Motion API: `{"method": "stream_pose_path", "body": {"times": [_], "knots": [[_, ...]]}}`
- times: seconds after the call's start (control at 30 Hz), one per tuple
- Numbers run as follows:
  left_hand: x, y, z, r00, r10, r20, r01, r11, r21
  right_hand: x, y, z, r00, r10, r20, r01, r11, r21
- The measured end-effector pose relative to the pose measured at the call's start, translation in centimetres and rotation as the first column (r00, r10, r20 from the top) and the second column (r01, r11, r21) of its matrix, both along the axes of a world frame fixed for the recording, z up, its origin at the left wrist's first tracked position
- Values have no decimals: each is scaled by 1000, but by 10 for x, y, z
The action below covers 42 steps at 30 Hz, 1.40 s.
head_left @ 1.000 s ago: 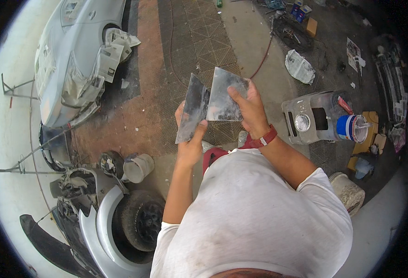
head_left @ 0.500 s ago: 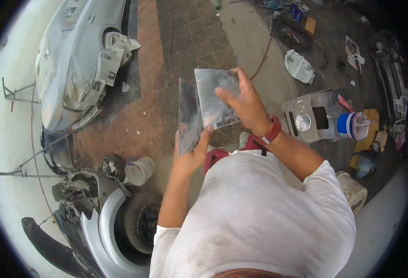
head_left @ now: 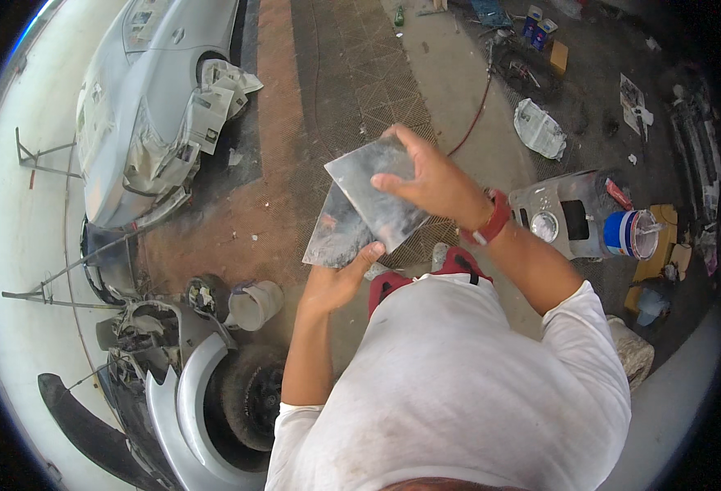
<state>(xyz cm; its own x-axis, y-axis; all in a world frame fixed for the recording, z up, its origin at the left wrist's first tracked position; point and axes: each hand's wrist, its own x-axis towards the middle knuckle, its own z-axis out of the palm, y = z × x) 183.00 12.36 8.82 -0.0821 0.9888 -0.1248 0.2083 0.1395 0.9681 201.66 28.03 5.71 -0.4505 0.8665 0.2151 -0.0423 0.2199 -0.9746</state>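
Two thin, flat, rectangular grey sheets with smudged, slightly glossy surfaces are held in front of me; their material is unclear. My right hand (head_left: 442,184) grips the upper sheet (head_left: 356,173), its thumb pressed on the face and its fingers around the far edge. In my left hand (head_left: 337,282) is the lower, darker sheet (head_left: 336,227), held from below. My left thumb lies by the near corner of the upper sheet, which overlaps the lower one. Most of my left fingers are hidden behind the sheet.
A grey car (head_left: 156,90) partly masked with newspaper stands far left. Near left are a pale bucket (head_left: 254,305), a tyre (head_left: 254,393) and a silver fender (head_left: 201,385). To the right lie a grey bumper-like panel (head_left: 552,196) and a blue-white paint can (head_left: 622,233). A hose (head_left: 479,114) crosses the floor.
Both sheets have tilted: the upper one turned anticlockwise and now overlaps the lower one more. The lower one leans further right at its top. The whole view has shifted slightly.
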Motion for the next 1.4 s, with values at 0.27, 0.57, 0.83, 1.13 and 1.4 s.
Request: {"method": "stream_pose_path", "body": {"times": [0.27,0.57,0.83,1.13,1.4], "knots": [[-4,0,-2,1000,9,-6,-9,1000,24,-3,20,6,994,77,73,-79,996,32],[3,10,11,981,171,-92,-176,983,-49,-25,-14,16,996,92,15,-93,995,44],[-22,-1,6,996,-93,-7,92,986,-141,-17,-25,53,890,395,227,-406,914,2],[-15,4,-7,984,179,13,-177,977,-115,-27,-1,13,991,-87,101,76,991,113],[-26,-4,-14,968,-185,171,226,937,-268,-27,-26,37,903,346,253,-381,919,103]]}}
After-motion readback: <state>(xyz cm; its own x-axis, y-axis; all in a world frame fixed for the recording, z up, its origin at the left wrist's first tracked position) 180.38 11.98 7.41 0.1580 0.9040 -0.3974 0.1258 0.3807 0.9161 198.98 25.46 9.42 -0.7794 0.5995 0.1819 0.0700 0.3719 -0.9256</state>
